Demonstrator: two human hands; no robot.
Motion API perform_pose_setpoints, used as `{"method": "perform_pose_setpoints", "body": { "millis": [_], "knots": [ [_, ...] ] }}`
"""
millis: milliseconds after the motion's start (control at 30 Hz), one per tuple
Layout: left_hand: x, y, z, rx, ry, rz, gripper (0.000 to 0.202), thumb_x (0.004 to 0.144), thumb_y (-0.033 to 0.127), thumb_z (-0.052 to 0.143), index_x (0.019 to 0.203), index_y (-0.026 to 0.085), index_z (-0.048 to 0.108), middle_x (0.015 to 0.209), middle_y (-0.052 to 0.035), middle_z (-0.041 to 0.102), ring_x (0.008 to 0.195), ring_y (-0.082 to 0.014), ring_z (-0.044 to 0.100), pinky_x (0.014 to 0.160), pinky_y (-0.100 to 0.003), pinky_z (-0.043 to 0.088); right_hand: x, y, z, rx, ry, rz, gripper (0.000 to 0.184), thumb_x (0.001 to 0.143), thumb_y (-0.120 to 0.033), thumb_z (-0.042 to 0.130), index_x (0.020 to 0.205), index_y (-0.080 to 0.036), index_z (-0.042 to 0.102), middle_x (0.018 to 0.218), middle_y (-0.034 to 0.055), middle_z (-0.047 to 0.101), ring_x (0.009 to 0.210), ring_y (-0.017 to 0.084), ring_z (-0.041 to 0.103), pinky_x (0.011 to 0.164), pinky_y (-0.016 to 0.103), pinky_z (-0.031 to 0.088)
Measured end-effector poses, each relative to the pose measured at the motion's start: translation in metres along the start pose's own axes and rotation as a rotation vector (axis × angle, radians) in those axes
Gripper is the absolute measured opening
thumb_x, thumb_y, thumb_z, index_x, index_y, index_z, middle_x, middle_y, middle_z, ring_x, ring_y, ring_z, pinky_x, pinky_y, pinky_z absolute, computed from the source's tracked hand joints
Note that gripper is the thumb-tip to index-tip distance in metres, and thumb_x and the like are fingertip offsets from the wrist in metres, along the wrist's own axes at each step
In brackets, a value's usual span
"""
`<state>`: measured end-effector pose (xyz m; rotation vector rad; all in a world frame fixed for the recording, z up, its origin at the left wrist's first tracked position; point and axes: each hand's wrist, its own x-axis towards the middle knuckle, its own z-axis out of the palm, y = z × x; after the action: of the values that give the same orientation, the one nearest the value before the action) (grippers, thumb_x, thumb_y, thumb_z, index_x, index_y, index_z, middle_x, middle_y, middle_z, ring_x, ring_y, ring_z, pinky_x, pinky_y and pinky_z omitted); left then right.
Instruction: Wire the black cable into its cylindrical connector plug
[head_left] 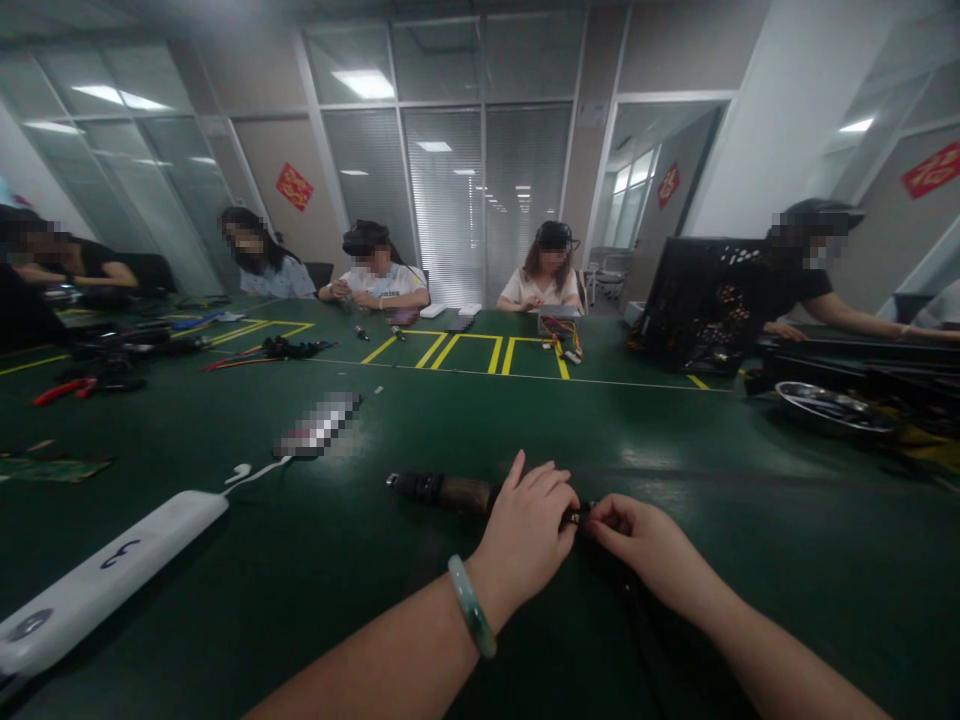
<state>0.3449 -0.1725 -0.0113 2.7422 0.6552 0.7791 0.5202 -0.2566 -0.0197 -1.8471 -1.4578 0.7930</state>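
Note:
A dark cylindrical tool with a black tip lies on the green table just ahead of me. My left hand, with a pale green bangle at the wrist, is curled over the tool's right end. My right hand meets it from the right, fingers pinched on a small dark part between the two hands. What that part is I cannot make out. A dark cable runs down from under my right hand towards me.
A long white device with a thin cable lies at the near left. Red-handled pliers and cables sit at far left. A metal dish and a black computer case stand at right. Several people sit around the table.

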Motion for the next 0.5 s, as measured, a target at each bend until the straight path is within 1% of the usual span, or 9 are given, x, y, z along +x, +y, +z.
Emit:
{"method": "perform_pose_setpoints", "body": {
  "millis": [100,233,367,500],
  "knots": [
    [-0.0001,0.0007,-0.0008,0.002,0.009,-0.002,0.008,0.084,0.020,0.059,0.092,0.021,0.060,0.122,-0.0028,0.057,0.126,-0.0215,0.042,0.116,-0.048,0.007,-0.0020,-0.0043,-0.0015,-0.011,-0.002,0.014,0.015,0.085,-0.033,0.056,0.085,-0.021,0.064,0.080,-0.0006,0.068,0.072,0.017,0.063,0.061,0.024,0.044],
    [-0.0002,0.0001,-0.0004,0.012,-0.005,0.013,0.009,0.085,0.017,0.057,0.091,0.022,0.060,0.122,-0.0018,0.058,0.126,-0.0211,0.043,0.115,-0.048,0.007,-0.0033,-0.0067,-0.0019,-0.012,0.001,0.013,0.014,0.085,-0.032,0.056,0.085,-0.021,0.064,0.081,-0.0001,0.069,0.072,0.017,0.064,0.062,0.024,0.044],
    [-0.0003,-0.0008,0.0012,0.021,0.003,-0.010,0.010,0.084,0.022,0.060,0.095,0.022,0.059,0.123,-0.0013,0.056,0.127,-0.0202,0.041,0.116,-0.047,0.006,-0.0017,-0.0053,-0.0010,-0.022,0.009,0.004,0.014,0.084,-0.032,0.056,0.084,-0.021,0.064,0.080,-0.0001,0.068,0.072,0.017,0.063,0.061,0.023,0.043],
    [0.0002,-0.0011,0.0016,0.032,0.000,-0.002,0.007,0.085,0.022,0.059,0.093,0.022,0.060,0.123,-0.0008,0.057,0.126,-0.0198,0.042,0.116,-0.047,0.007,-0.0001,-0.0035,-0.0001,0.013,-0.004,0.000,0.015,0.085,-0.033,0.056,0.084,-0.019,0.062,0.078,0.0000,0.067,0.070,0.016,0.062,0.060,0.023,0.043]
  ]
}}
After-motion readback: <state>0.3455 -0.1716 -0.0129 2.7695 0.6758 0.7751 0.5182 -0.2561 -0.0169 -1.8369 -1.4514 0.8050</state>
